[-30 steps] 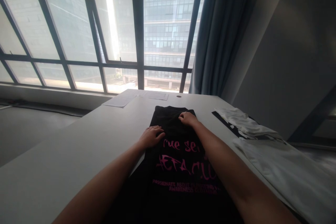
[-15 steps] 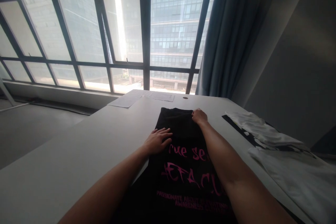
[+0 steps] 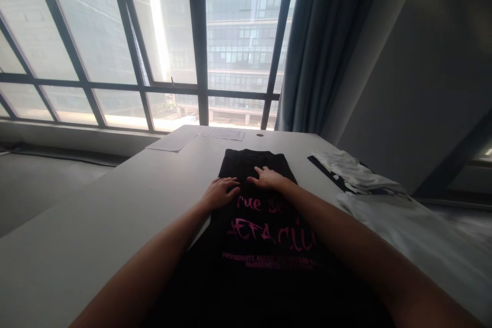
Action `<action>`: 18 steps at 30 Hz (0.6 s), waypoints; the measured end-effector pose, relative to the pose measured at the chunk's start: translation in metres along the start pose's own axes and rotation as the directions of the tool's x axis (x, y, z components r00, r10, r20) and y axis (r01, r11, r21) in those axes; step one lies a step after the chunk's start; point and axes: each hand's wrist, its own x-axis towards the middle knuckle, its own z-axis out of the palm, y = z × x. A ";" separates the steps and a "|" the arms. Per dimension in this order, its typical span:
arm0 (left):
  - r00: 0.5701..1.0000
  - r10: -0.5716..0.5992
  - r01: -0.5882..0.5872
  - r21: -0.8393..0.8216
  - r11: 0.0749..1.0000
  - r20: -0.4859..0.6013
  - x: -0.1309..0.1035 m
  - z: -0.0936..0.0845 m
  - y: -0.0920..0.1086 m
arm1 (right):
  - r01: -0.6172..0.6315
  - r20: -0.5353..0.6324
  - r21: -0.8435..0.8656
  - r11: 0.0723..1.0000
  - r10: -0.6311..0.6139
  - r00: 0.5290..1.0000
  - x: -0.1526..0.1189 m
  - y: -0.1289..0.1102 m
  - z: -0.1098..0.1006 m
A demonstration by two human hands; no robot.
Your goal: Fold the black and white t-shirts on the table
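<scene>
A black T-shirt (image 3: 246,164) with pink lettering lies spread on the white table, its narrow end toward the window. At its left edge, beside the first line of print, my left hand (image 3: 221,192) rests flat with fingers stretched out. My right hand (image 3: 268,178) lies on the cloth above the lettering, fingers extended and apart, gripping nothing. My right forearm covers the right end of the printed words. The lower part of the shirt is too dark to make out.
The white table (image 3: 154,184) reaches toward the window. Paper sheets (image 3: 172,139) lie at its far left, near a round dark hole (image 3: 260,135). White and black garments (image 3: 346,171) and a pale cloth (image 3: 388,220) lie on the right. A blue-grey curtain (image 3: 307,61) hangs behind.
My right hand has let go of the shirt's far right corner and moved left and nearer, onto the cloth. My left hand stays at the left edge. The view has shifted to the right.
</scene>
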 end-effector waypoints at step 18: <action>0.967 -0.245 0.155 -0.607 0.780 -0.068 0.011 -0.015 -0.048 | -0.043 0.040 0.026 0.999 0.042 0.998 0.050 0.000 0.021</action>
